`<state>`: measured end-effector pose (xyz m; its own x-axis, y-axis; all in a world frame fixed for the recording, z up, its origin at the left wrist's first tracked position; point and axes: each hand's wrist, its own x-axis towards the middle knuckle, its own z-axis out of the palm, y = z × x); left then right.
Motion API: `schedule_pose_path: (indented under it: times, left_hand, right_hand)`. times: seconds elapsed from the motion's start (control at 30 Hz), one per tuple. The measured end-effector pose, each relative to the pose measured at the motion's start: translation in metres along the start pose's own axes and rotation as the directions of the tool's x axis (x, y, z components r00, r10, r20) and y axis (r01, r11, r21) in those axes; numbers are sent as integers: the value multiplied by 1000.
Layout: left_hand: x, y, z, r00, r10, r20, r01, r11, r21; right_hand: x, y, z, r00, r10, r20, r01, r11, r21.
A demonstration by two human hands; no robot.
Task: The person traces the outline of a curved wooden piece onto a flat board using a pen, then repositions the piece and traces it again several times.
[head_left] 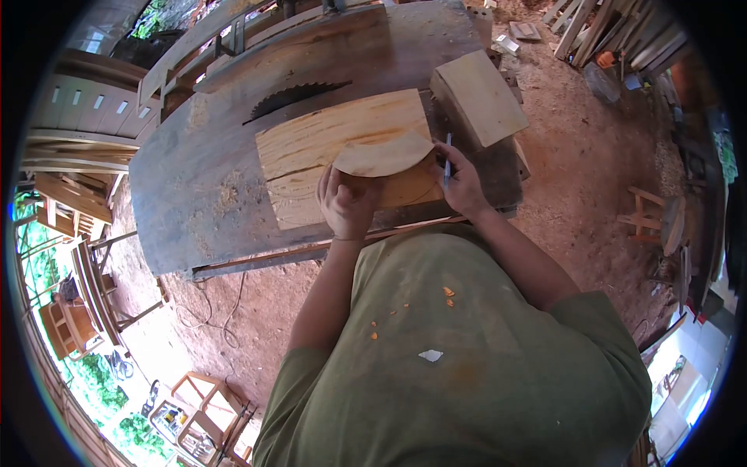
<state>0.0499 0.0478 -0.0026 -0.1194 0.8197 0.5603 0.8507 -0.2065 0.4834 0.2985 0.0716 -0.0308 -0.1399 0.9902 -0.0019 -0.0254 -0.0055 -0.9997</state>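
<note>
A thin, curved piece of wood is held up over a pale wooden board on the saw table. My left hand is closed on the left end of the curved piece, thumb toward me. At its other end is my right hand, closed around a pen that stands nearly upright between the fingers. Those fingers also touch the curved piece. Part of a drawn curved line shows on the board beneath. Some fingertips are hidden behind the curved piece.
A toothed circular saw blade rises from the saw table just beyond the board. To the right stands a rectangular wooden block. Sawdust lies on the table. A small wooden stool is on the dirt floor, and planks lean at upper right.
</note>
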Motion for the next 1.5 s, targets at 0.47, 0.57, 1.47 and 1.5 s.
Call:
schedule_pose_path:
  times: [0.47,0.57,1.47,1.5]
  left_hand:
    - [2,4,0,1000,-12,15,11,1000,5]
    - [2,1,-1,999,26,23,-27,1000,9]
    - [6,13,-8,996,-64,57,62,997,50]
    - [5,13,-7,997,-62,54,60,997,47]
  right_hand:
    - [-1,9,-2,1000,11,7,-11,1000,15]
    - [-1,6,-2,1000,14,6,-14,1000,6]
    - [-1,-9,-1,999,-40,28,40,999,-1]
    - [-1,-8,-1,997,-76,15,77,996,-45]
